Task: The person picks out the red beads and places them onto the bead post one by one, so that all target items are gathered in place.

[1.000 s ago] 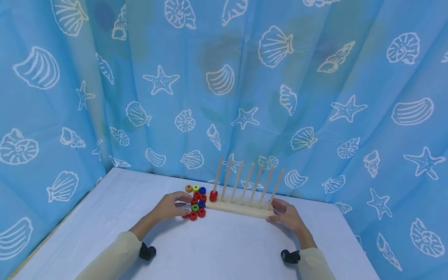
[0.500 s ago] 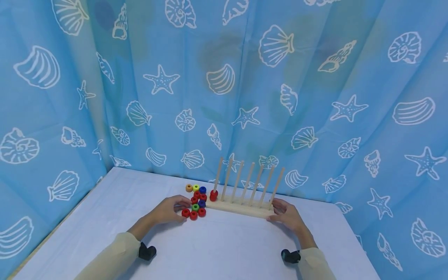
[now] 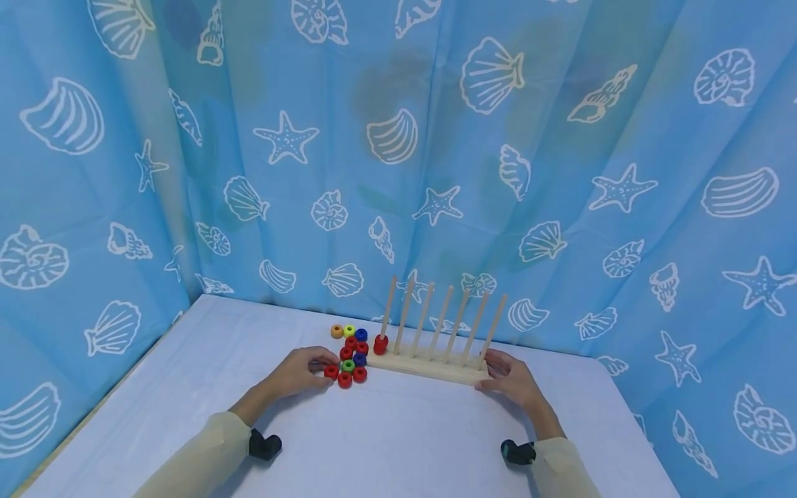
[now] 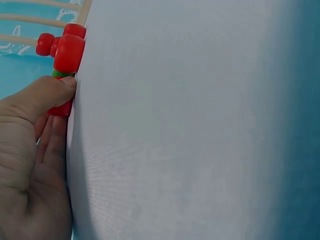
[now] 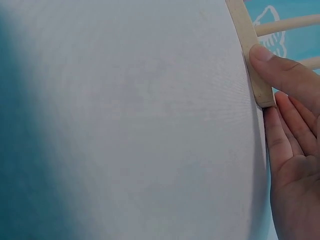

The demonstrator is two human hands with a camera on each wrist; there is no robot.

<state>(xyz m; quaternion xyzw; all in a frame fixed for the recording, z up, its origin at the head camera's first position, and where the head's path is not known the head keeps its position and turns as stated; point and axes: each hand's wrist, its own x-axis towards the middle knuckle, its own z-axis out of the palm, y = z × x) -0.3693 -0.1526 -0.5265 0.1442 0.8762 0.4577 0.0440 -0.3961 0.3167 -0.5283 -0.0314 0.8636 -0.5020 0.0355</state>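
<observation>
A wooden peg stand (image 3: 429, 366) has several upright dowels and red beads (image 3: 381, 344) on its leftmost one. My right hand (image 3: 512, 379) holds the stand's right end, thumb against the front of the base and fingers around the end, as the right wrist view shows. To the stand's left lies a cluster of loose beads. My left hand (image 3: 301, 373) is at the cluster's left edge with fingers extended. Its thumb and fingertips lie right at a red bead (image 3: 331, 372); in the left wrist view the thumb (image 4: 62, 89) overlaps that bead.
In the cluster are red beads, a green bead (image 3: 348, 365) and a blue bead (image 3: 359, 360). An orange bead (image 3: 337, 331) and a yellow bead (image 3: 349, 330) sit farther back. Behind the white table (image 3: 398, 443) hangs a blue shell-patterned curtain (image 3: 423, 152).
My left thumb has drawn back a little to the left, uncovering the front-left red bead that it partly hid. The right hand and the stand have stayed in place.
</observation>
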